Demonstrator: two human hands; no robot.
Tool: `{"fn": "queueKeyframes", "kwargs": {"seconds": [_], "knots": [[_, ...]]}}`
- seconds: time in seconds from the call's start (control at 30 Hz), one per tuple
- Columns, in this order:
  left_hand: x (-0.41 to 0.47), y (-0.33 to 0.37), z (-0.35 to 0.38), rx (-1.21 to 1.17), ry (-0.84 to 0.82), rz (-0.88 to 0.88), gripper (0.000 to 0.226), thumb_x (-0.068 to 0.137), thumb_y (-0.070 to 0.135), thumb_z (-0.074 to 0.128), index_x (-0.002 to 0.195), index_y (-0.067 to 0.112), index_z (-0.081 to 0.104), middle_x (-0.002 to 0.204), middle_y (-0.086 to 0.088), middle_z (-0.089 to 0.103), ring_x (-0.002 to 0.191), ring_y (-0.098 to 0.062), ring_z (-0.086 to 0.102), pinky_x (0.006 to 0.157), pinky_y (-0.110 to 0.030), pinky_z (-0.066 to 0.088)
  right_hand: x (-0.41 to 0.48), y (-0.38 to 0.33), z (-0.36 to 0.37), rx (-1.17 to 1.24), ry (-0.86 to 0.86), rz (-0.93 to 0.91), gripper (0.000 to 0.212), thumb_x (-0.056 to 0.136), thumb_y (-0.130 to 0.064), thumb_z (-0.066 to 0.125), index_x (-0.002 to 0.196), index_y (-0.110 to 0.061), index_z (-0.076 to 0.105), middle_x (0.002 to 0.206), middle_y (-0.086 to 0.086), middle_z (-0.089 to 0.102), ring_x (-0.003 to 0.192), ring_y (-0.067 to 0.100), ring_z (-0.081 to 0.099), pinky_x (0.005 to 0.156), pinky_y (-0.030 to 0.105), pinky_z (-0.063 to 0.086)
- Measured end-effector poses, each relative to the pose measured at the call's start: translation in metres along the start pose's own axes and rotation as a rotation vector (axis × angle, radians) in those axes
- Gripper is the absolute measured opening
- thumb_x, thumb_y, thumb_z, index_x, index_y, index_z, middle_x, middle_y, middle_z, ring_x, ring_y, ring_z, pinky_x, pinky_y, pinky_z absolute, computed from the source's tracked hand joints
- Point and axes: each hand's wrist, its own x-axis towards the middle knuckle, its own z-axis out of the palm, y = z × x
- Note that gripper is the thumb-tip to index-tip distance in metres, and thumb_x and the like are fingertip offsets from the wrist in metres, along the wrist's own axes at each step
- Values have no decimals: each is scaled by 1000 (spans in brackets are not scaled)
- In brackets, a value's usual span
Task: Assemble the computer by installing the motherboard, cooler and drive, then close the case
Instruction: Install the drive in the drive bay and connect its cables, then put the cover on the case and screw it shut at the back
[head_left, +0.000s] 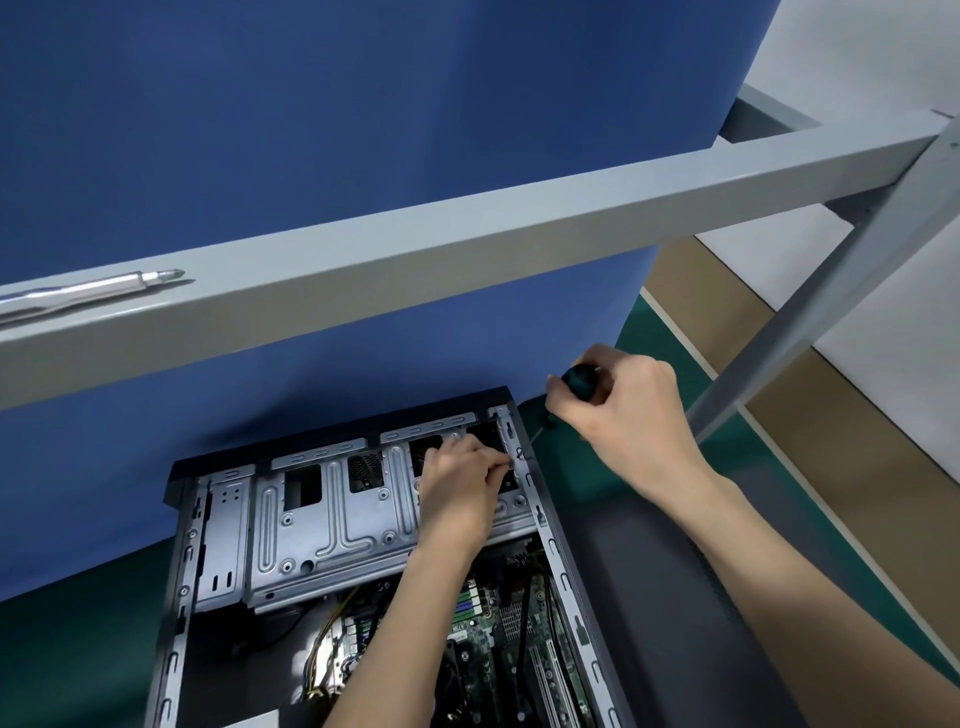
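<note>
- Blue partition (363, 104) stands behind the case (563, 571), which lies open on a green mat (675, 364). A grey beam (467, 244) crosses above the case, with a silver tool (104, 288) lying on it.
- My right hand (628, 405) is wrapped round the black handle of a screwdriver (584, 382) just outside the case's far right corner. The shaft slants down to the case's right wall.
- My left hand (462, 478) reaches inside the case over the drive cage (332, 525), fingertips pinched together at that same wall. They are probably on a screw, but it is too small to tell.
- The motherboard (483, 623) sits in the case's near half, under cables.
- To do this well, I would line the shaft up with the hole and press lightly before turning. The left fingers should steady the screw until the threads bite.
- The driver tip and the hole are hidden behind the left fingers. I cannot make out a cooler or a drive, and the case's near end is cut off.
</note>
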Motion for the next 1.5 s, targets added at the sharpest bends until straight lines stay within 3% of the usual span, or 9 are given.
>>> {"fn": "queueKeyframes", "kwargs": {"seconds": [0.3,0.53,0.73,0.8,0.87,0.97,1.1,1.23,1.5], "knots": [[6,-2,-4,-202,-114,-183,16,87,20,66,101,20,73,103,5,63,100,-17,54,93,-32,47,-4,1,-5,44,36,2,19,79,-25,70,70,-11,61,48,-4,50,45,15,39,49,22,35],[-5,2,-15,-288,-107,-238,17,90,14,62,104,17,72,103,4,63,98,-18,58,94,-35,48,-14,10,-23,135,84,88,22,80,-28,68,65,-15,59,44,-10,45,45,10,38,49,33,40],[-59,5,-39,-182,116,-15,13,86,10,67,96,12,75,87,2,66,81,-12,58,77,-26,49,-43,41,-52,192,124,199,36,93,-47,54,84,-12,59,64,8,64,50,15,55,53,32,44],[-85,12,-39,-179,118,2,13,85,11,68,96,12,75,88,3,67,84,-11,58,81,-27,49,-57,57,-55,236,118,285,45,95,-49,49,86,-6,53,80,22,66,65,31,61,60,35,47],[-114,20,-33,-194,66,-20,15,87,13,66,100,14,74,90,5,66,89,-10,56,85,-29,48,-72,71,-57,332,139,371,40,96,-44,52,87,-5,53,87,22,67,75,34,65,72,43,53],[-158,30,-23,-232,-12,-34,16,89,19,65,102,17,73,88,10,64,88,-7,55,84,-27,47,-96,90,-57,420,132,437,28,95,-32,56,79,-10,50,76,12,70,58,10,68,65,36,51],[-202,47,-13,-247,-97,-52,22,92,29,59,108,19,70,99,10,64,96,-7,55,90,-28,46,-134,113,-56,472,71,577,17,93,-15,58,83,-10,45,58,7,60,58,27,71,61,34,56],[-232,68,-6,-185,-29,59,16,93,27,59,100,18,69,87,14,57,84,-4,50,78,-21,44,-176,134,-59,514,50,791,14,93,-8,56,89,-9,43,72,18,52,45,26,66,39,23,49],[-277,101,39,-125,-281,201,22,96,30,47,102,21,65,97,1,69,88,-22,62,74,-31,45,-261,187,-73,517,124,1055,8,99,-3,44,105,-6,42,85,19,57,46,27,65,43,30,52]]}}
